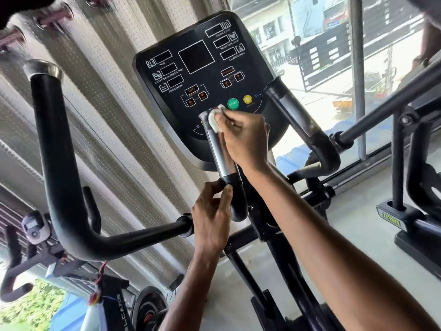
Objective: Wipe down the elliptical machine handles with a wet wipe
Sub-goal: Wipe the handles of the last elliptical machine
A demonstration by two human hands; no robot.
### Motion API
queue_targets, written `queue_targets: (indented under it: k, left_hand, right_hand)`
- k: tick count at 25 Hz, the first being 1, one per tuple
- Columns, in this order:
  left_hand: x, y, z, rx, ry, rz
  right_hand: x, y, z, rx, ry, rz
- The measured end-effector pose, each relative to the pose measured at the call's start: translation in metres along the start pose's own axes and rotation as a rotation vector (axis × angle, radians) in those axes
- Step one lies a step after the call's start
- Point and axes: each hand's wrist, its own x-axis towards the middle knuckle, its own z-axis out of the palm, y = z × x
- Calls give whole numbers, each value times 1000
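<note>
**A:** Now, where is the wipe (214, 121) held?

**B:** At the top of the handle (220, 156), just in front of the console's (198, 75) lower edge. It is bunched and pinched against the tip by the curled fingers of the right hand (245, 142).

**A:** And the left hand (210, 218)?

**B:** The handle is gripped by it at the black collar (230, 179), with thumb and fingers curled round. Nothing else is held.

**A:** How is the stroke best made?

**B:** Probably the wipe should be opened out, wrapped round the handle and drawn down toward the collar with a twist, so that the far side is reached too. Firm pressure can be used, since the post is steadied from below. The buttons (233, 103) are best avoided.

**A:** What is left?

**B:** The second handle (298, 113) and the long arm (55, 151) are touched by neither hand.
</note>
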Motion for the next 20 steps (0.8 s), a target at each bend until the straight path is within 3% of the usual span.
queue_targets:
  k: [5, 9, 10, 12, 14, 17, 20]
  left_hand:
    - [0, 1, 3, -1, -8, -16]
    - [2, -5, 2, -4, -16, -29]
    - [1, -6, 1, -2, -17, -29]
    - [1, -10, -1, -6, -28, -34]
    - [3, -12, -3, -18, -34, -35]
    - [2, -13, -3, -12, -45, -30]
    - [1, -12, -8, -18, -63, -29]
  right_hand:
    - [1, -18, 12, -171, 86, -198]
    - [41, -36, 14, -426, -467, -269]
    - [48, -36, 10, -471, -531, -309]
    - [50, -31, 2, -430, -474, -452]
    - [39, -18, 0, -297, -296, -537]
    - [10, 2, 1, -122, -9, -417]
    - [-37, 15, -17, 17, 37, -218]
